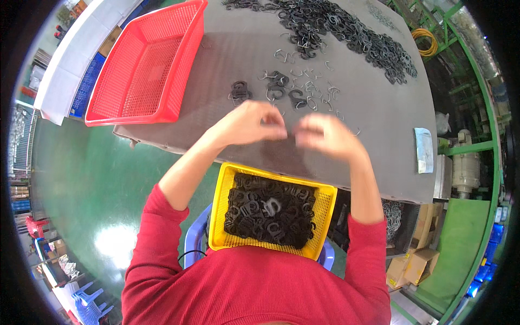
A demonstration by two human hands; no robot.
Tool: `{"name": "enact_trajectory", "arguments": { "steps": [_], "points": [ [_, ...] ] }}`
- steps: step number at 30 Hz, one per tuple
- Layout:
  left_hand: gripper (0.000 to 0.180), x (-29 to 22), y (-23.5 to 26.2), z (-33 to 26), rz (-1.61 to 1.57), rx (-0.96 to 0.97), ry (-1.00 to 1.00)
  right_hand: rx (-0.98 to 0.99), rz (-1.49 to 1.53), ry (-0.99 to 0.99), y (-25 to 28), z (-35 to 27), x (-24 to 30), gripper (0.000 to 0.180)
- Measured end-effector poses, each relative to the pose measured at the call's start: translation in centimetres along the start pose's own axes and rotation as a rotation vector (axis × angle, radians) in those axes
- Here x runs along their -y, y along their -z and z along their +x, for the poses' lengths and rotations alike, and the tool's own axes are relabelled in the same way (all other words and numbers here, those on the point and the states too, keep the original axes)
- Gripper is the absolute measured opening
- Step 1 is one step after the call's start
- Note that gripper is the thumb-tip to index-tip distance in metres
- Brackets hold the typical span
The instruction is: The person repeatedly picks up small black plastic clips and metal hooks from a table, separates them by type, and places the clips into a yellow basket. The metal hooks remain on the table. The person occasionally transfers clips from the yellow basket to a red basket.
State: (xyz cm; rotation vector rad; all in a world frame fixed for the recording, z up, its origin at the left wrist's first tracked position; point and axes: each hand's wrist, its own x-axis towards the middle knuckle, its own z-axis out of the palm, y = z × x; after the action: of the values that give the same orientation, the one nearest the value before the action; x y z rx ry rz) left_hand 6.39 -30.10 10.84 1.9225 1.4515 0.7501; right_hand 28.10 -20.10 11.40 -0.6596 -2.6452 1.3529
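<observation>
Presently your left hand (253,122) and right hand (324,136) meet above the table (379,108), fingers pinched on something small, blurred, over the yellow basket (227,184).

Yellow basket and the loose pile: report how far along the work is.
Done: the yellow basket on the lap holds a deep layer of black parts. In hand: the left hand and right hand meet over the grey table, seemingly on a small piece, blurred. Left: a large heap of dark parts and scattered wire clips. The red basket looks empty.
</observation>
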Motion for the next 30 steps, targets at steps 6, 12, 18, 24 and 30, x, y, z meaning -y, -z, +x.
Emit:
{"name": "enact_trajectory", "arguments": {
  "steps": [6, 12, 18, 24, 30],
  "points": [
    [0.030, 7.0, -4.4, 6.3, 0.638, -0.478, 0.048, -0.401, -0.493, -0.334, 0.6, 16.0, -6.1, 0.036],
    [0.031, 8.3, -2.0, 5.9, 0.440, -0.501, 0.087, -0.175, 0.150, -0.230, 5.0, 16.6, -7.0, 0.021],
    [0.031, 10.0, 4.5, 3.9, -1.247, -0.393, 0.332, -0.441, 0.053, -0.160, 6.8, 11.6, -10.4, 0.015],
    [0.050, 10.0, 4.4, 3.5, -0.119, -0.356, 0.682, -0.426, 0.406, -0.390, 8.0, 7.9, -10.6, 0.020],
    [0.051, 9.8, 3.4, 4.0, 0.329, -0.184, 0.605, -0.245, -0.427, -0.367, 2.9, 9.5, -6.1, 0.034]
  ]
}}
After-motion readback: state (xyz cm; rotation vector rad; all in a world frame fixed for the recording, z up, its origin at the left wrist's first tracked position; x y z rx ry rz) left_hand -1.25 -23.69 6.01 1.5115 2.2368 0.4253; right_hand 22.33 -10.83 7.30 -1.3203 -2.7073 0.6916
